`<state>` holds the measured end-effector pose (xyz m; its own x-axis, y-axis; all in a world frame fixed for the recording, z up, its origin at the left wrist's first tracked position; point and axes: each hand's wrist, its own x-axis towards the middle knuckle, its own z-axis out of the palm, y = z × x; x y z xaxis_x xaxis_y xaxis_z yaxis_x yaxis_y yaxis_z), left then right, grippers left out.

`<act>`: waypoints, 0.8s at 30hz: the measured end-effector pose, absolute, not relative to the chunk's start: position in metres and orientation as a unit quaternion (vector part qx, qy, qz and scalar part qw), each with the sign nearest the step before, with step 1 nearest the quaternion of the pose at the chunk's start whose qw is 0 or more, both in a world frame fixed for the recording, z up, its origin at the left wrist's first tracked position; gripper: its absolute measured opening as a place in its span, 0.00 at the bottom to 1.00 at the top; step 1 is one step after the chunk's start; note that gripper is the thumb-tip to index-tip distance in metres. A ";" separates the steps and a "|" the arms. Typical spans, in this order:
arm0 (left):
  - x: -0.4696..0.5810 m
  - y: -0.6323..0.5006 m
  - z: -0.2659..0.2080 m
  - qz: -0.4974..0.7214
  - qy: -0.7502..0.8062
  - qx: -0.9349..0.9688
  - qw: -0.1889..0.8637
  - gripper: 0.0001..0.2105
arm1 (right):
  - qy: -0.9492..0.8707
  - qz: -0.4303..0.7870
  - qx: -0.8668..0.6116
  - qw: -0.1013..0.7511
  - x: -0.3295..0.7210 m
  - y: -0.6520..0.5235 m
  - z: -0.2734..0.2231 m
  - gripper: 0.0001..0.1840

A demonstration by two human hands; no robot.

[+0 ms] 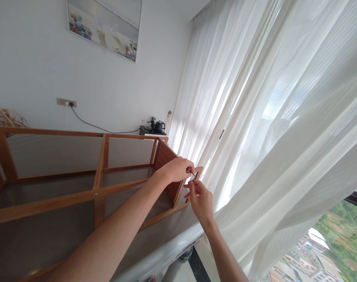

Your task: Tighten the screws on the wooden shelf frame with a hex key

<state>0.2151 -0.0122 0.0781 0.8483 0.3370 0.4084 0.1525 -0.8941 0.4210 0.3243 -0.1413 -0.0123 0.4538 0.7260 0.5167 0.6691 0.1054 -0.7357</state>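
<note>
My left hand is closed in a pinch at the right end of a wooden furniture frame. Between its fingertips is a thin, dark, bent rod that looks like a hex key. Just below it is my right hand, its thumb and forefinger pinched together near the rod's lower end. Whether those fingers hold the rod or some small part is too small to tell. Both hands are by the frame's end post, in front of a solid wooden end panel. A round metal fastener shows where the middle rails meet.
White sheer curtains hang close on the right, beside a window. Behind the frame, a black kettle stands on a small cabinet, its cord running to a wall socket. A picture hangs on the wall.
</note>
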 end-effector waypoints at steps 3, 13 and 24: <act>0.216 -0.012 0.078 0.244 0.129 0.942 0.191 0.09 | -0.520 0.021 -0.668 0.532 0.327 -0.142 -0.014 0.17; 0.215 -0.014 0.079 0.236 0.139 0.942 0.196 0.10 | -0.551 0.012 -0.671 0.497 0.335 -0.143 -0.015 0.16; 0.215 -0.014 0.079 0.241 0.135 0.941 0.196 0.09 | -0.565 -0.001 -0.670 0.482 0.340 -0.138 -0.016 0.16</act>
<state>0.2146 -0.0137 0.0787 0.8470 0.3484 0.4015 0.1591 -0.8868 0.4339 0.3402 -0.1381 -0.0164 0.3623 0.7563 0.5448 0.7575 0.1016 -0.6448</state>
